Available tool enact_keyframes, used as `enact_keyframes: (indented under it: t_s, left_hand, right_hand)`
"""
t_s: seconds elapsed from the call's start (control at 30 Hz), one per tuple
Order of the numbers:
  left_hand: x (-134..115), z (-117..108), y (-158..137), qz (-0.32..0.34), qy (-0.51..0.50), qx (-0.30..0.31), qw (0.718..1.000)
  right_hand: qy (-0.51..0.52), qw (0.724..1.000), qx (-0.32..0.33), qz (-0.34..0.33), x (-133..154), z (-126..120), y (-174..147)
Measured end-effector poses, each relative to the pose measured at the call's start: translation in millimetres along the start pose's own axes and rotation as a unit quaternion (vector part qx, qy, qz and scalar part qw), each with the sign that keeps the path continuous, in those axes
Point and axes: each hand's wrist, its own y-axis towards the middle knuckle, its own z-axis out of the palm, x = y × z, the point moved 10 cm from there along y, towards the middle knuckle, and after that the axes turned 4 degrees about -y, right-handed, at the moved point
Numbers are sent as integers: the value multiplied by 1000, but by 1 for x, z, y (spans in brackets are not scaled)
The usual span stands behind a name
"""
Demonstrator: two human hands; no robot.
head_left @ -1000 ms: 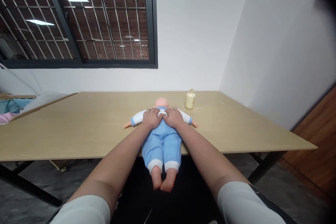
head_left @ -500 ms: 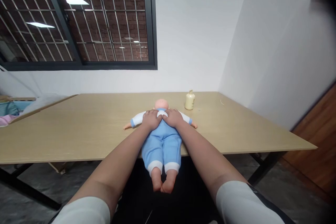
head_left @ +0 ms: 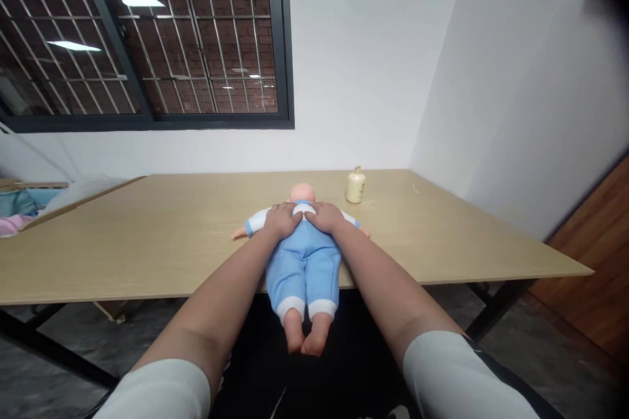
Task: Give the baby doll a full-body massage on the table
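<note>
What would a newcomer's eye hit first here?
Probably the doll in blue and white, front and center, its feet jutting past the table's near edge, with the left hand and right hand resting on its upper body. Next, the cream bottle beyond it to the right, then the dark-framed window, upper left.

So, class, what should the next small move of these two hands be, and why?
Perhaps the left hand and right hand should glide lightly outward toward the shoulders of the baby doll in blue-and-white clothes: both rest on its upper body, thumbs close together near the middle, with the doll's arms spread to either side.
</note>
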Motion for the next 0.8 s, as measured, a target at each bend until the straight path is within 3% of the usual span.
enact_keyframes:
  t_s: [0.1, 0.27, 0.5, 0.7, 0.8]
  left_hand:
    - [2, -2, -3, 10, -24, -13, 1000]
    - [7, -11, -20, 7, -62, -82, 995]
    - [28, -31, -51, -55, -78, -169, 981]
    - [58, -11, -53, -118, -122, -93, 981]
    - [67, -2, -51, -138, -160, -61, 976]
  right_hand:
    - [18, 1000, -19, 3, -3, -2, -3]
    - [53, 992, -106, 39, -6, -10, -24]
    - [103, 973, -184, 89, -17, -29, -46]
    - [128, 964, -137, 189, -52, -18, -69]
    - [149, 963, -103, 199, -55, -10, -76]
